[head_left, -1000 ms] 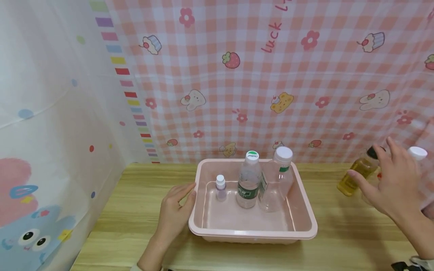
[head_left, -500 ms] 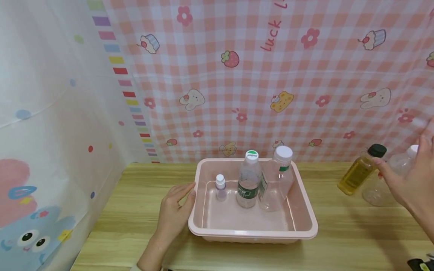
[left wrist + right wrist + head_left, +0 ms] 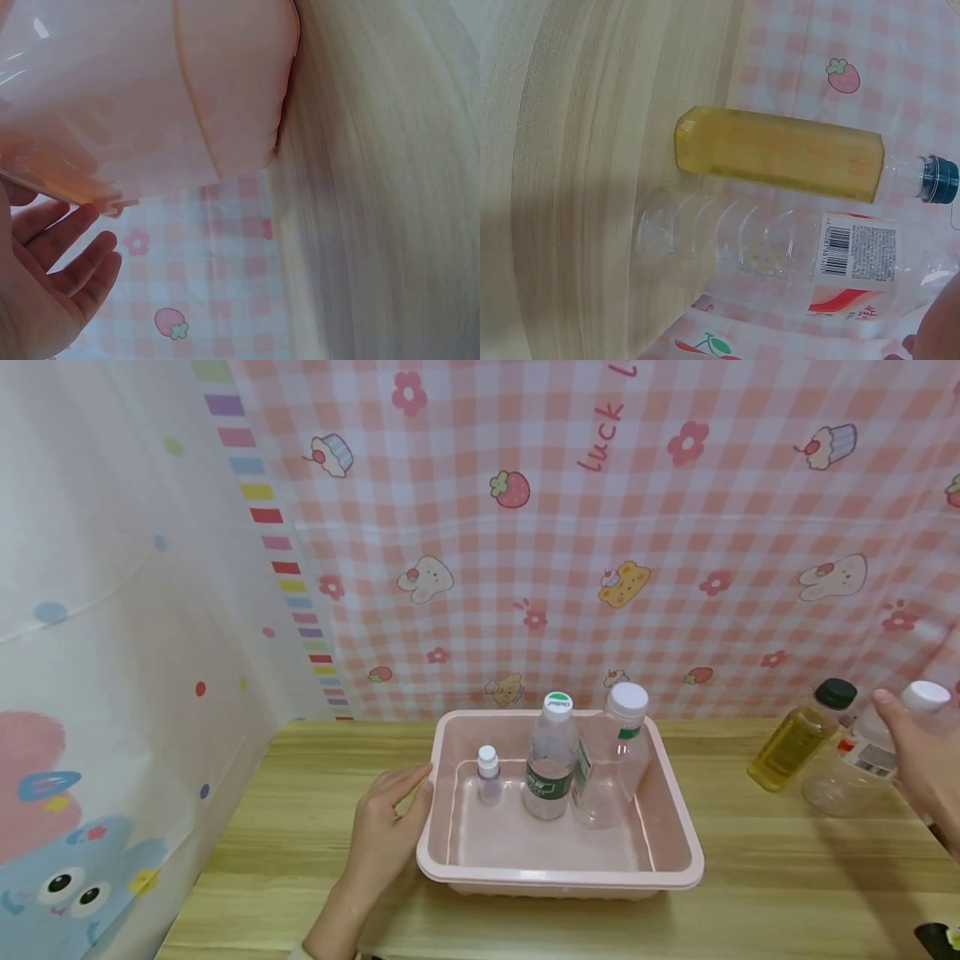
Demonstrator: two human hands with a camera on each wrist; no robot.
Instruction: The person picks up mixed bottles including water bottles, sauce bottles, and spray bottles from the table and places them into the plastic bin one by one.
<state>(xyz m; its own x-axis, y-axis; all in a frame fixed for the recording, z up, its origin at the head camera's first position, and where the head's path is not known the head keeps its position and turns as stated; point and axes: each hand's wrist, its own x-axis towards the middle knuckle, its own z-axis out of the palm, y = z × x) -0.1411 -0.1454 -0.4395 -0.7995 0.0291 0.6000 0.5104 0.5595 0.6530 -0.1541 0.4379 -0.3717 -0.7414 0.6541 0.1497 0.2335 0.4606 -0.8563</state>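
Note:
A pink plastic basin (image 3: 561,881) stands on the table, with my left hand (image 3: 386,827) at its left side. In the left wrist view, the loosely extended fingers (image 3: 71,229) touch its rim. Inside the basin are a small white-capped bottle (image 3: 489,783), a green-labelled bottle (image 3: 549,768) and a larger clear bottle (image 3: 611,777). At the far right, my right hand (image 3: 926,760) is beside a clear white-capped plastic bottle (image 3: 772,247) with a red and white label. Its thumb extends near the bottle's upper part; the other fingers are mostly hidden.
A dark-capped bottle of yellow liquid (image 3: 793,739) stands upright just left of the clear labelled bottle. Wooden tabletop (image 3: 735,877) lies around the basin. A pink checked cloth (image 3: 570,543) hangs behind the table, and a white patterned cloth (image 3: 112,635) at the left.
My right hand has passed from in front of the yellow-liquid bottle to the right, then lowered beside the clear labelled bottle. The left hand and basin have stayed put.

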